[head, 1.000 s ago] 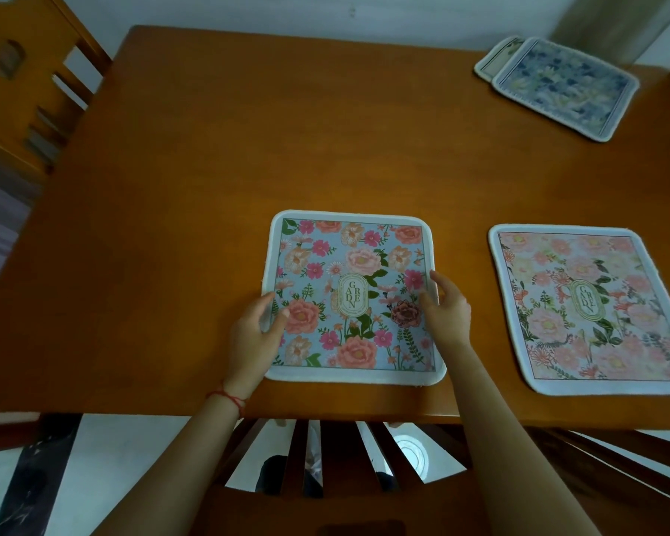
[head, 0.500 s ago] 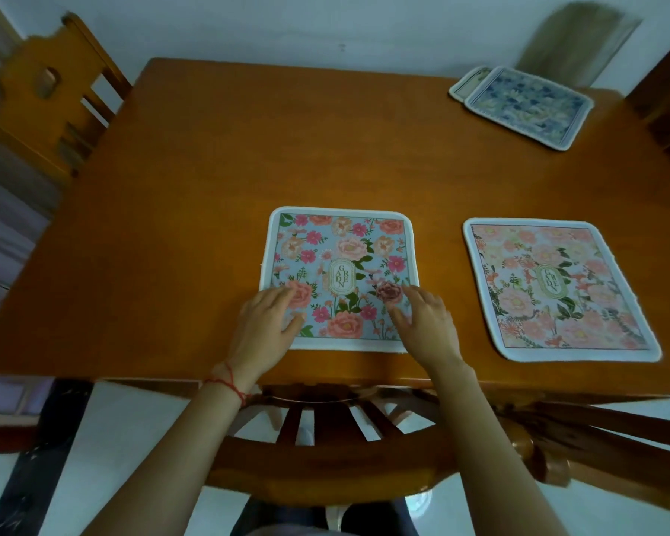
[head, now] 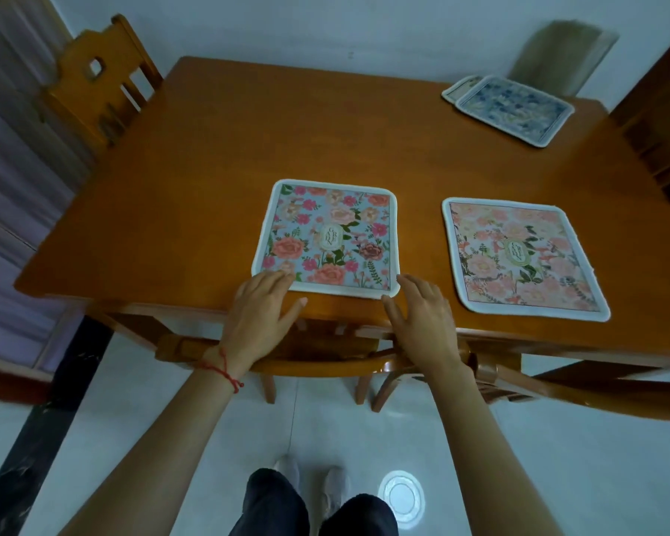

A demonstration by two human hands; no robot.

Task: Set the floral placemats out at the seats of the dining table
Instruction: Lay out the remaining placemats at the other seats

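Note:
A blue floral placemat (head: 331, 236) lies flat near the front edge of the wooden dining table (head: 209, 168). My left hand (head: 262, 315) lies open, fingers straight, with its fingertips at the mat's near left corner. My right hand (head: 422, 319) is open too, fingertips by the mat's near right corner. A pink floral placemat (head: 519, 257) lies flat to the right, apart from both hands. At the far right corner, a dark blue floral placemat (head: 515, 108) rests on top of another mat (head: 457, 89) that shows only its edge.
A wooden chair (head: 101, 83) stands at the table's left side. Another chair's back (head: 325, 361) sits tucked under the front edge, below my hands. Dark wooden furniture (head: 662, 121) stands at the right. My legs and shoes show on the white tiled floor.
Both hands have slid back off the blue placemat toward the table's front edge. The view has pulled back, so the table looks farther away.

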